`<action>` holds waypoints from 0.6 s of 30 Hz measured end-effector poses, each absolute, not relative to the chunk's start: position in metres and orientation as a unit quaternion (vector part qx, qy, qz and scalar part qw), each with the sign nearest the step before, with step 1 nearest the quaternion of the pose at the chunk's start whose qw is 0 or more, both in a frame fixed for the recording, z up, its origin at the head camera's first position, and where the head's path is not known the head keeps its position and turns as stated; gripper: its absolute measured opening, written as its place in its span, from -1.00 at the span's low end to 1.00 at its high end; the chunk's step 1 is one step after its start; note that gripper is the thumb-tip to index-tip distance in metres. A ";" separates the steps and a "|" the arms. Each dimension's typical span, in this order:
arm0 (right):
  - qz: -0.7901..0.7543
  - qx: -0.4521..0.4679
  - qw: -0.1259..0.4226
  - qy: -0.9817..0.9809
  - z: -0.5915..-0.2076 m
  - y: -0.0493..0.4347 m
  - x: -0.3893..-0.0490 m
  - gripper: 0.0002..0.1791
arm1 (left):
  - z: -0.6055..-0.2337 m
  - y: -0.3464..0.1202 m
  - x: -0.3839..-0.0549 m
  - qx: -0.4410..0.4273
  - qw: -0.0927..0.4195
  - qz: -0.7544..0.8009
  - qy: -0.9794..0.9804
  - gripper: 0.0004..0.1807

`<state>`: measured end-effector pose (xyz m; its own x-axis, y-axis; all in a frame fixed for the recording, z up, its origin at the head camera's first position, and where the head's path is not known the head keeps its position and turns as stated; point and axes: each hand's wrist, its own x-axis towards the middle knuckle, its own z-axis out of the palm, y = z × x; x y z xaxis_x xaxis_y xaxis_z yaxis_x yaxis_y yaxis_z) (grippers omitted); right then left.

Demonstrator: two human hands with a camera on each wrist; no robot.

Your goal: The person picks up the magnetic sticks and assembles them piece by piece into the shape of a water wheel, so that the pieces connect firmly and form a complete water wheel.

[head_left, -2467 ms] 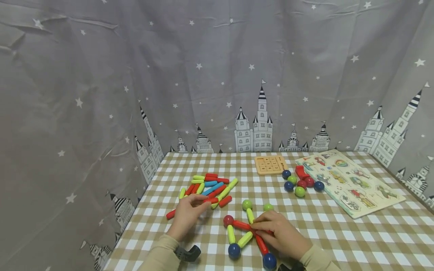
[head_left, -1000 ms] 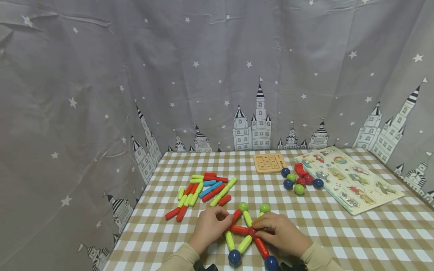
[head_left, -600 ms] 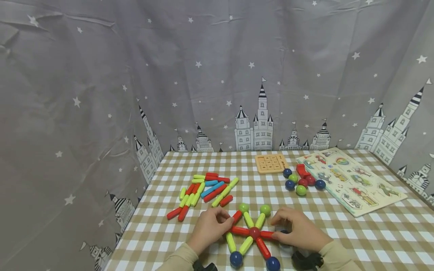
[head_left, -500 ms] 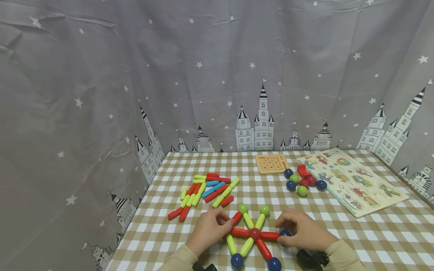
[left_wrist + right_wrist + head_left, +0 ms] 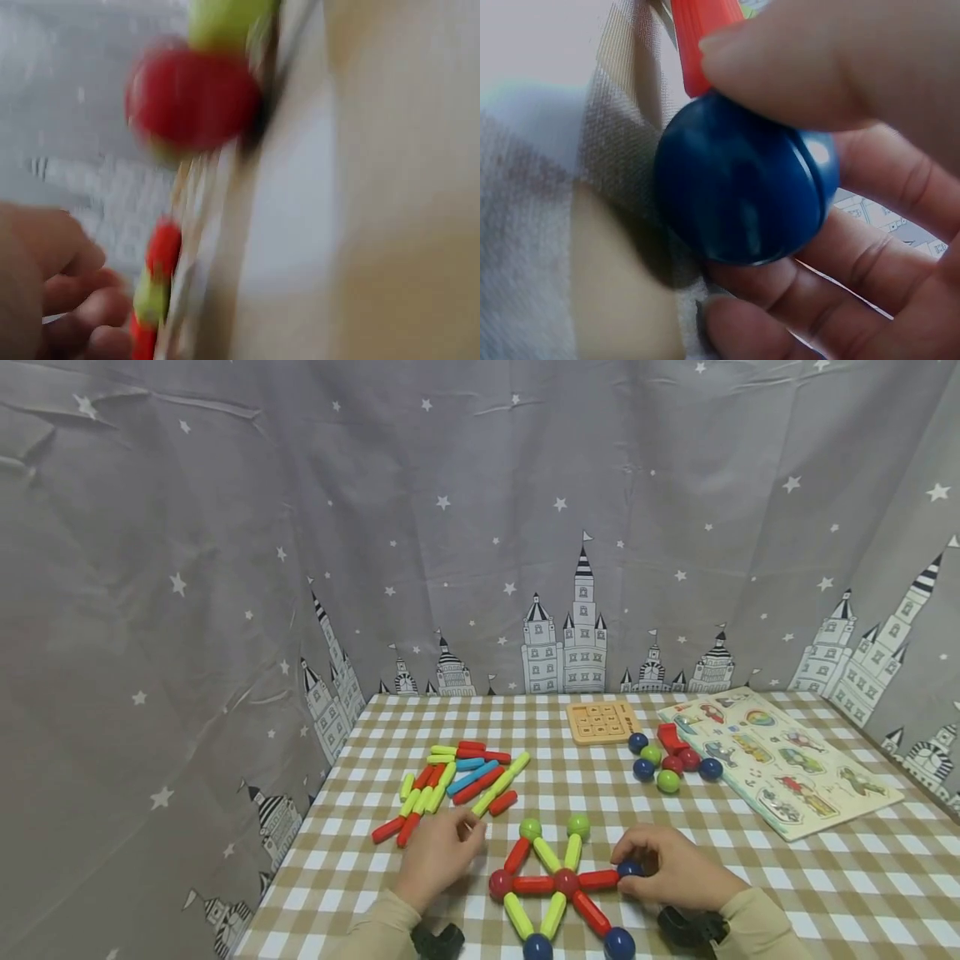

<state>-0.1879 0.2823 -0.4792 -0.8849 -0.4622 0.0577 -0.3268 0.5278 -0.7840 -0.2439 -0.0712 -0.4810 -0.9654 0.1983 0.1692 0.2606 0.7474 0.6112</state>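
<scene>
A flat figure of magnetic sticks and balls lies before me in the head view, with sticks fanning out from a central red ball [image 5: 567, 882]. My right hand [image 5: 671, 868] grips a blue ball [image 5: 742, 180] at the end of a red stick [image 5: 598, 880]; in the right wrist view the thumb and fingers surround it. My left hand [image 5: 441, 853] holds nothing, its fingers loosely bent, between the figure and the pile of loose sticks [image 5: 441, 799]. Near it, a short red stick [image 5: 517, 856] joins a green ball [image 5: 530, 829] to a red ball [image 5: 501, 883]. The left wrist view is blurred.
Behind my right hand lie several loose balls [image 5: 668, 781] and a red block [image 5: 670, 738]. A wooden number puzzle [image 5: 602, 723] sits at the back, and a picture puzzle board [image 5: 787, 760] at the right. A checkered cloth [image 5: 360, 735] covers the table.
My left hand brought a red stick from the pile to the figure's left side, let it go and drew back left. My right hand shifted from the central red ball to the blue ball.
</scene>
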 end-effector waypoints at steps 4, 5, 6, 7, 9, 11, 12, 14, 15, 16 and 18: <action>-0.425 -0.219 0.078 0.875 -0.480 0.283 -0.190 -0.77 | -0.488 -0.076 -0.263 -0.084 0.109 -0.327 -0.935 -0.84; -0.423 -0.219 0.078 0.876 -0.481 0.283 -0.191 -0.77 | -0.491 -0.075 -0.266 -0.091 0.115 -0.322 -0.935 -0.82; -0.423 -0.219 0.079 0.876 -0.481 0.283 -0.191 -0.77 | -0.495 -0.073 -0.268 -0.103 0.120 -0.312 -0.937 -0.79; -0.424 -0.218 0.080 0.875 -0.482 0.283 -0.191 -0.78 | -0.497 -0.069 -0.270 -0.116 0.125 -0.303 -0.938 -0.76; -0.426 -0.219 0.080 0.874 -0.482 0.282 -0.192 -0.78 | -0.501 -0.063 -0.273 -0.145 0.135 -0.275 -0.941 -0.71; -0.431 -0.219 0.083 0.871 -0.483 0.281 -0.192 -0.78 | -0.503 -0.058 -0.276 -0.161 0.142 -0.255 -0.943 -0.68; -0.434 -0.219 0.086 0.870 -0.483 0.281 -0.192 -0.79 | -0.504 -0.055 -0.277 -0.164 0.147 -0.245 -0.944 -0.68; -0.439 -0.221 0.087 0.867 -0.483 0.280 -0.192 -0.79 | -0.505 -0.052 -0.279 -0.161 0.155 -0.229 -0.947 -0.68; -0.440 -0.222 0.087 0.866 -0.484 0.280 -0.192 -0.79 | -0.505 -0.050 -0.280 -0.156 0.157 -0.226 -0.949 -0.70; -0.441 -0.224 0.086 0.865 -0.484 0.280 -0.192 -0.79 | -0.504 -0.049 -0.280 -0.153 0.160 -0.226 -0.949 -0.72; -0.440 -0.226 0.080 0.866 -0.483 0.280 -0.192 -0.80 | -0.503 -0.047 -0.281 -0.146 0.165 -0.236 -0.946 -0.74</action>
